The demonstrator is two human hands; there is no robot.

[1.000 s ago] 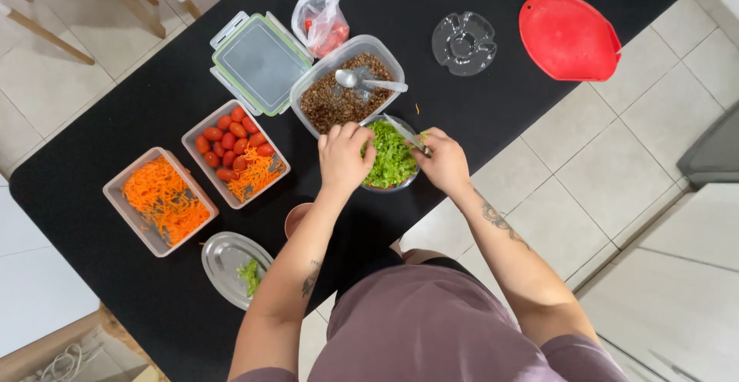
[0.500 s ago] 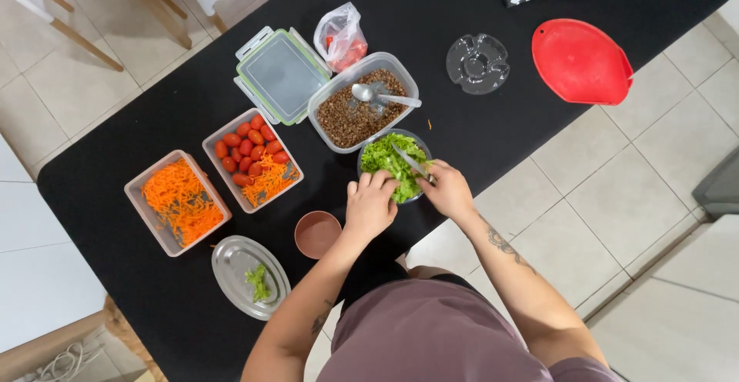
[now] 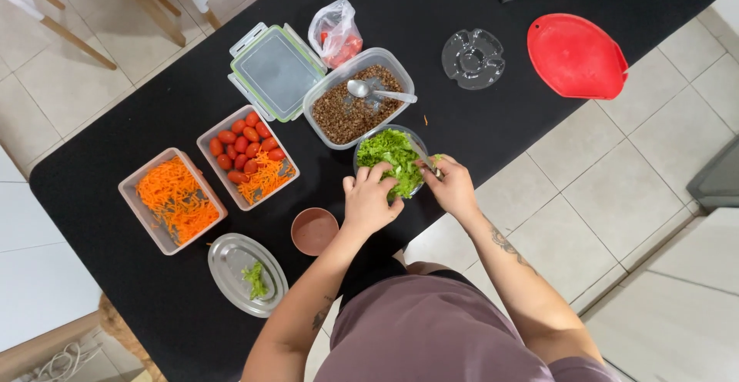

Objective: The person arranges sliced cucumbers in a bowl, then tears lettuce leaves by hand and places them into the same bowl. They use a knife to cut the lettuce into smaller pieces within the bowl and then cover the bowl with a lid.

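Both hands work at a clear round bowl of chopped green lettuce (image 3: 391, 160) that sits at the near edge of the long black counter (image 3: 477, 132), directly in front of the person. The left hand (image 3: 369, 200) lies on the bowl's near-left rim with its fingers (image 3: 377, 173) bent down and loosely spread into the leaves. The right hand (image 3: 453, 186) comes in from the near right, fingers curled shut around a slim metal utensil (image 3: 425, 159) whose long axis slants up and left from the hand, its tip over the greens. The lettuce thus lies just ahead of both hands; each is at the bowl, the left resting on it.

Just beyond the bowl, touching or nearly so, stands a clear rectangular tub of brown cooked grain (image 3: 356, 103) with a metal spoon (image 3: 377, 91) lying in it. To the left sit a tub of cherry tomatoes and grated carrot (image 3: 248, 155), a tub of grated carrot (image 3: 172, 199), a green-rimmed clear lid (image 3: 275, 70), a small brown cup (image 3: 314, 230) and an oval clear lid (image 3: 246, 274) with a scrap of lettuce. A red flat lid (image 3: 576, 55) lies well apart to the right.
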